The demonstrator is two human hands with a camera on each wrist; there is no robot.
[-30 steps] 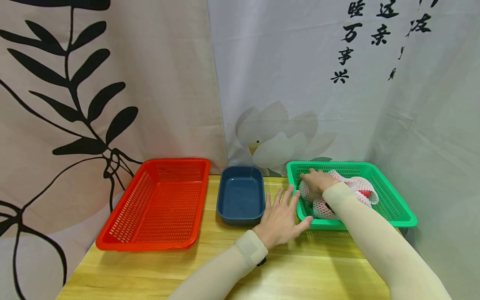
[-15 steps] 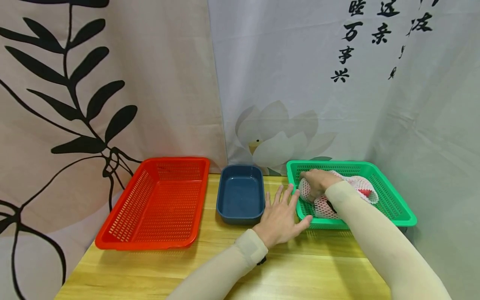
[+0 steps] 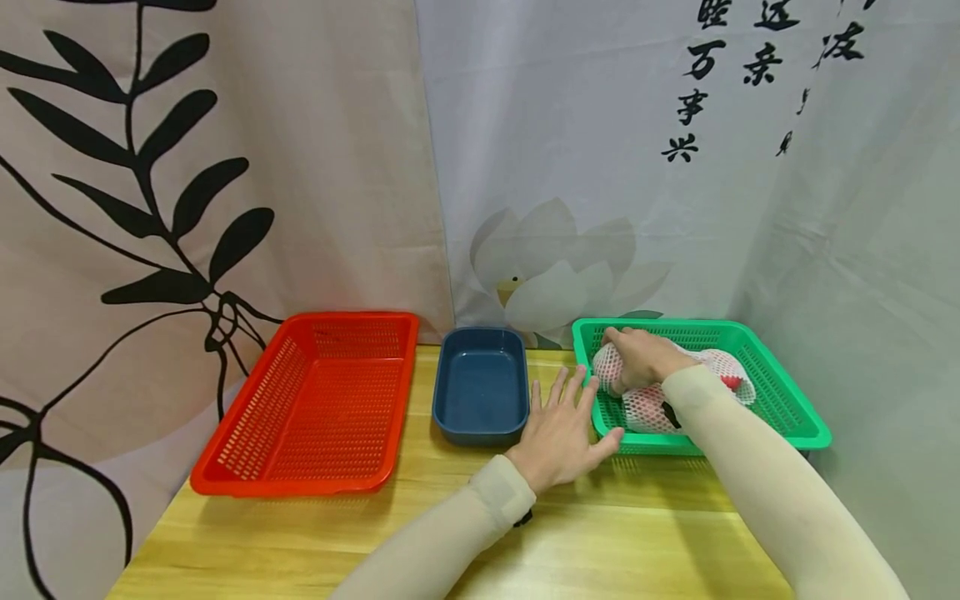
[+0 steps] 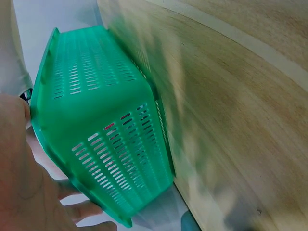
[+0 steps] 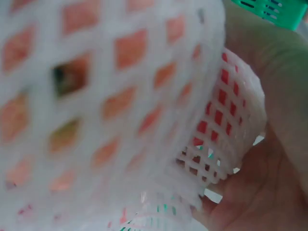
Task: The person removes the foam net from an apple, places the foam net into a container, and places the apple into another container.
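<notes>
A green basket (image 3: pixel 780 400) stands at the right end of the table, holding several fruits in white foam nets. Inside it, my right hand (image 3: pixel 648 360) curls its fingers round one netted fruit (image 3: pixel 606 367) at the left. Another netted fruit (image 3: pixel 651 410) lies just in front of that hand, and a net with a red patch (image 3: pixel 727 375) lies to the right. Up close in the right wrist view, a net (image 5: pixel 106 101) covers a reddish fruit; a redder one (image 5: pixel 221 110) sits by the palm. My left hand (image 3: pixel 553 442), fingers spread and straight, is at the basket's left rim.
A red perforated basket (image 3: pixel 352 400) stands on the left of the wooden table (image 3: pixel 600 542). Between the two baskets is a dark blue dish (image 3: pixel 482 379). A printed cloth (image 3: pixel 345 167) hangs right behind them, and another side of it borders the green basket.
My right hand has risen slightly and shifted a little right inside the green basket, and the netted fruit at its fingers has come up slightly. My left hand stays at the rim.
</notes>
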